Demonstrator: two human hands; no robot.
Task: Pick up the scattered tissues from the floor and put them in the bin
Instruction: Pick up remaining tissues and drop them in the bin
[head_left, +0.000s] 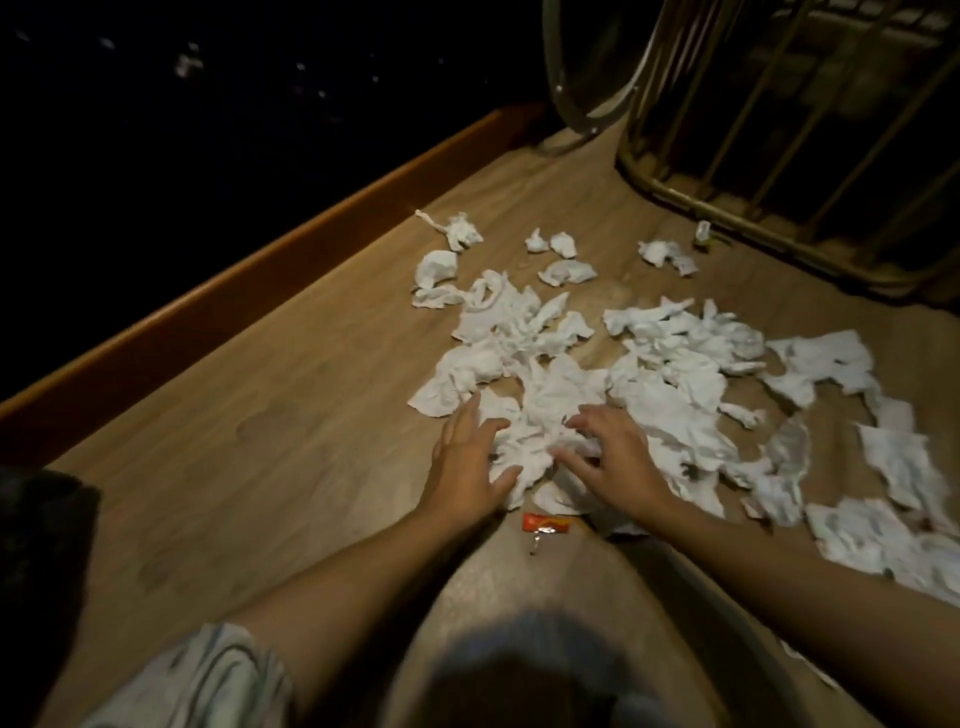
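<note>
Head view: tissues (670, 358) nearly all on floor (270, 415); left hand (470, 457), right hand (605, 457) spread, raking central clump, nothing lifted; bin unseen.

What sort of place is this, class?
Probably a room in a home: a wood-look floor, a wooden skirting board along its edge, and a cane chair beside the scattered tissues.

White tissues (649, 374) lie crumpled all over the wood floor (260, 415). Most bunch together in one big messy heap. A few small balls sit apart, closer to the wire basket (810, 156). Flatter sheets spread out on the right.
</note>
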